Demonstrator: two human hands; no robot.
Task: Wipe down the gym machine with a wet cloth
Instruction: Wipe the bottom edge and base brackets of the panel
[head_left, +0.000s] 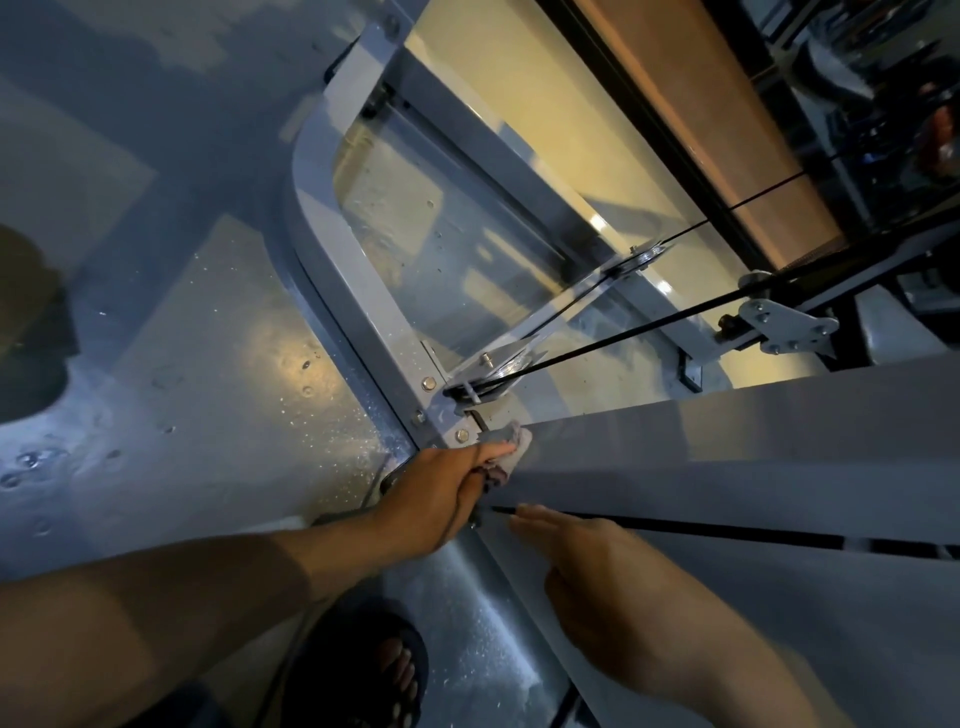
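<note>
1. Foot in a dark sandal (382, 670): nearest the camera, on the grey floor (208, 364), below and left of the grey beam (753, 467) of the gym machine.
2. Right hand (597, 561): fingers straight and held together, laid flat on the lower face of the grey beam; its fingertips (522, 514) lie just beside the black cable (675, 527) that runs along the beam.
3. Left hand (447, 493): fingers curled round the cloth (511, 447), gripping it at the left end of the beam.
4. Cloth: a bunched, pinkish-grey rag pressed against the end of the beam, where the beam meets the curved base frame (332, 270).
5. Pulley (488, 376): just above the cloth, bolted to the base frame, with the black cable wrapped round it and running off to the upper right.
6. Bracket (784, 322): farther along that cable, above the beam, a pale plate with several bolts.
7. Base frame: a grey rounded tube enclosing a patch of brightly lit, glossy floor, beyond the beam's left end.
</note>
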